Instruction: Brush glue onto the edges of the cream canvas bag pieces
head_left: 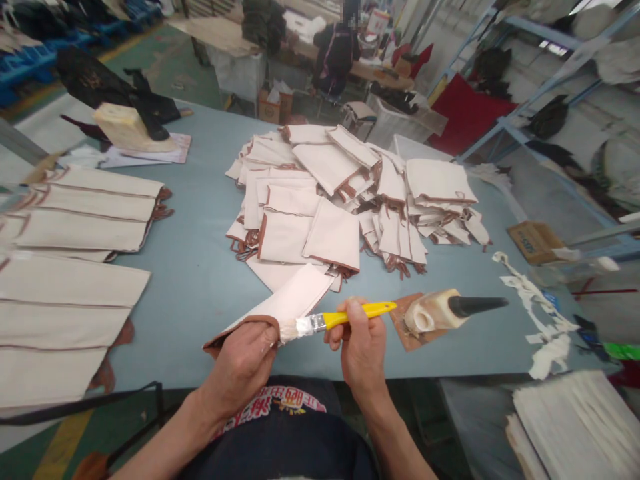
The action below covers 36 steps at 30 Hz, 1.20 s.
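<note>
My left hand (245, 357) is closed on the brown-edged end of a cream fabric piece (290, 297), which slants up and away toward the pile. In my right hand (363, 343) is a paintbrush (345, 316) with a yellow handle and a metal band. Its pale, whitened bristles meet the brown edge right by my left fingers. To the right, a glue bottle (430, 312) with a black nozzle lies on its side on a brown board (407, 341). A heap of similar cream pieces (330, 230) with brown trim lies just beyond my hands.
Cream pieces lie in overlapping rows (65, 327) at the left. A wooden-looking block (120, 127) sits on papers at the back left. White scraps (540, 307) and a small cardboard box (534, 241) are at the right. A person (335, 57) is farther back.
</note>
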### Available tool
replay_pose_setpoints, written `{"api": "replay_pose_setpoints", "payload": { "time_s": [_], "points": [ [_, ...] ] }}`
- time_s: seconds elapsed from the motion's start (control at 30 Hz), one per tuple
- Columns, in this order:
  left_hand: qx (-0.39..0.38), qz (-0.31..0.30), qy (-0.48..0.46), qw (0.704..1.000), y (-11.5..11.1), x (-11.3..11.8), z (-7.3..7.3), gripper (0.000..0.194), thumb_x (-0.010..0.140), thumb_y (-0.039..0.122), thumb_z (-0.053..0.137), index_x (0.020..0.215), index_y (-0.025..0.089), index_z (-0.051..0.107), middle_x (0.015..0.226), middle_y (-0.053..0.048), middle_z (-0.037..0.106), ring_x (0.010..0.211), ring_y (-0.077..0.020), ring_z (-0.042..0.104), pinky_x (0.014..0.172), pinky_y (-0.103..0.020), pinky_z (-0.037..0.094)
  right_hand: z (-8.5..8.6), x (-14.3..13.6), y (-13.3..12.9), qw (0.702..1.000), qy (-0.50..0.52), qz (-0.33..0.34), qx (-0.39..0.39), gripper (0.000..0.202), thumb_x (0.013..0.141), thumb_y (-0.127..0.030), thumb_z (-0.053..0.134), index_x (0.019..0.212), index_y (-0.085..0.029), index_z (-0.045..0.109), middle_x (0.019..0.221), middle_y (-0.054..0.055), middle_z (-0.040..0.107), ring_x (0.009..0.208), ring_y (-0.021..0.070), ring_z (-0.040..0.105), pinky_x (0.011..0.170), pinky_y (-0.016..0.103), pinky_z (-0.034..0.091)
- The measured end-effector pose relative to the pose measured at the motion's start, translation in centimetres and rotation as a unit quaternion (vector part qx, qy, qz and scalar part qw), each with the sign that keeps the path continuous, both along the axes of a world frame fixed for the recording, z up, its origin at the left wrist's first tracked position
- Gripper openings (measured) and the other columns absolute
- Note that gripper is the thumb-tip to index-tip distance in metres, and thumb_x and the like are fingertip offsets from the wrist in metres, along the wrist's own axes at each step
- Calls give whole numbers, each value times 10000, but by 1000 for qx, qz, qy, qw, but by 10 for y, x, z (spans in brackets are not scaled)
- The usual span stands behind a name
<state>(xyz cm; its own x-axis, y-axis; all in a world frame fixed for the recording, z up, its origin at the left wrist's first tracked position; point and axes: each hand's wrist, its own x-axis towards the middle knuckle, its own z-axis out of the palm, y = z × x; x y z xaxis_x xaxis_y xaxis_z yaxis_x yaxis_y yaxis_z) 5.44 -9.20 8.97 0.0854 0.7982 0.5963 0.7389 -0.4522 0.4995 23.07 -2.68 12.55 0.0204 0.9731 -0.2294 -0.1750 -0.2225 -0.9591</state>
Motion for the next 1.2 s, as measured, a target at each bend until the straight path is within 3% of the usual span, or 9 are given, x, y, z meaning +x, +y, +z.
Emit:
{"api": "replay_pose_setpoints", "payload": {
  "time_s": [0.1,0.23,0.37,0.47,0.53,0.7,0.9,1.1,1.2],
  "points": [
    [-28,-8,-63,998,-1,2,1,282,970,-5,453,831,200,587,721,-21,651,731,-180,647,717,-267,539,-2,4,-1,999,8,33,-31,415,835,-589,743,758,-205,603,405,-91,506,341,104,457,420,229,456],
    [-176,6,-202,963,0,4,9,314,984,116,499,690,204,565,665,9,598,645,-153,604,607,-237,488,2,13,1,999,23,-12,-34,422,799,-588,774,742,-209,597,400,-96,497,336,97,439,417,227,456],
    [-329,34,-401,854,6,-2,26,221,940,365,641,857,174,715,790,-28,705,689,-181,630,574,-243,490,12,16,9,998,40,-58,-3,410,773,-566,800,733,-204,611,396,-102,496,322,79,405,417,216,459],
    [-389,28,-527,755,12,-10,41,351,839,443,791,1044,161,751,817,-25,741,693,-177,644,602,-231,509,21,14,13,994,45,-85,42,399,778,-548,812,727,-205,614,395,-99,507,315,92,444,394,211,452],
    [-409,22,-565,717,13,-15,51,420,780,441,863,1078,164,762,760,-4,729,648,-155,622,621,-222,517,25,10,12,993,47,-78,75,400,812,-554,796,734,-206,617,400,-93,519,314,102,468,376,209,443],
    [-416,-11,-570,708,10,-15,67,410,750,448,911,1020,160,799,640,27,654,555,-109,533,548,-181,450,32,-5,7,981,30,-20,192,345,968,-508,689,804,-207,646,467,-80,575,364,109,544,410,207,482],
    [-441,-55,-591,673,3,-10,73,471,742,499,926,1011,130,811,674,-1,665,517,-77,466,471,-155,361,27,-12,8,920,-85,33,381,212,1040,-378,633,912,-220,692,686,-24,734,533,128,704,514,216,561],
    [-431,-89,-648,622,-1,-9,84,379,716,387,968,972,134,852,659,-16,693,517,-66,485,528,-156,435,28,4,1,904,-43,-19,425,177,1057,-377,614,995,-235,699,756,-26,692,562,127,684,534,256,570],
    [-433,-99,-655,611,-3,-8,87,358,729,374,968,987,150,861,682,-20,719,512,-59,505,483,-129,386,27,9,-3,897,-54,19,438,145,1043,-352,630,989,-240,704,785,-16,699,597,142,701,528,263,561]
  ]
}}
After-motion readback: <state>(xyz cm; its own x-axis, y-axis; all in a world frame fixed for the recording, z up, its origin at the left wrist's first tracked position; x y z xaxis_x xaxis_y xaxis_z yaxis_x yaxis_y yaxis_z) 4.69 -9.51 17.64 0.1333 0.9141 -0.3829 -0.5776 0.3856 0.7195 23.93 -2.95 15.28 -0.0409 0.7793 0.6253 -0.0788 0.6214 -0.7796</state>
